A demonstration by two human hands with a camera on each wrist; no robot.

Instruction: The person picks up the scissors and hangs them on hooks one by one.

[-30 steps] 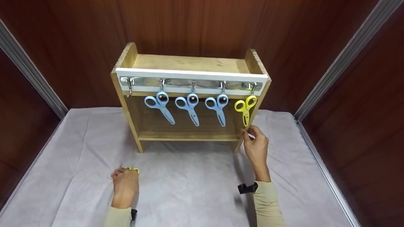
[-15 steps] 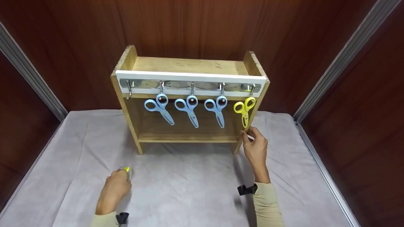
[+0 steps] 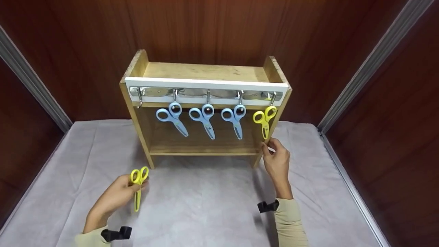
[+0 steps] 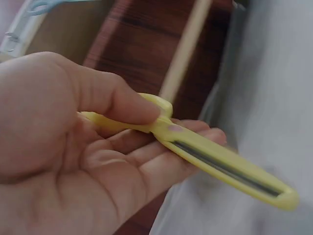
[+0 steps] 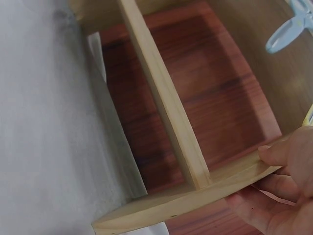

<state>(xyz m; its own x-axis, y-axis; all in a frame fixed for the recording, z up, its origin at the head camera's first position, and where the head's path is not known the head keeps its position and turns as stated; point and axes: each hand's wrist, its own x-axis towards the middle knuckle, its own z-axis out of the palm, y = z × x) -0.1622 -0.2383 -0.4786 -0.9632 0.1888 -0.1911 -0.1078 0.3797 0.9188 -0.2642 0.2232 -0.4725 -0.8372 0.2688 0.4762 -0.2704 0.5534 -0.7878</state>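
My left hand [image 3: 116, 193] pinches a pair of yellow scissors [image 3: 137, 199] between thumb and fingers, above the cloth at front left. The handle loops point up and the blades down; in the left wrist view the scissors' blades [image 4: 230, 161] stretch past the fingers. My right hand [image 3: 277, 164] grips the right side panel of a small wooden shelf [image 3: 205, 71], thumb on the inner face and fingers outside, as the right wrist view of the side panel [image 5: 195, 200] shows. Just above this hand hang other yellow scissors [image 3: 264, 123] on the rightmost hook.
A white rail with metal hooks [image 3: 205, 82] runs along the shelf's front. Three blue scissors [image 3: 205, 120] hang from the middle hooks; the leftmost hook [image 3: 139, 97] bears nothing. Grey cloth [image 3: 205, 206] covers the table, with dark wood panels [image 3: 212, 27] around it.
My left hand has lifted the yellow scissors off the cloth and turned so that they show with loops up. My right hand keeps its grip on the shelf.
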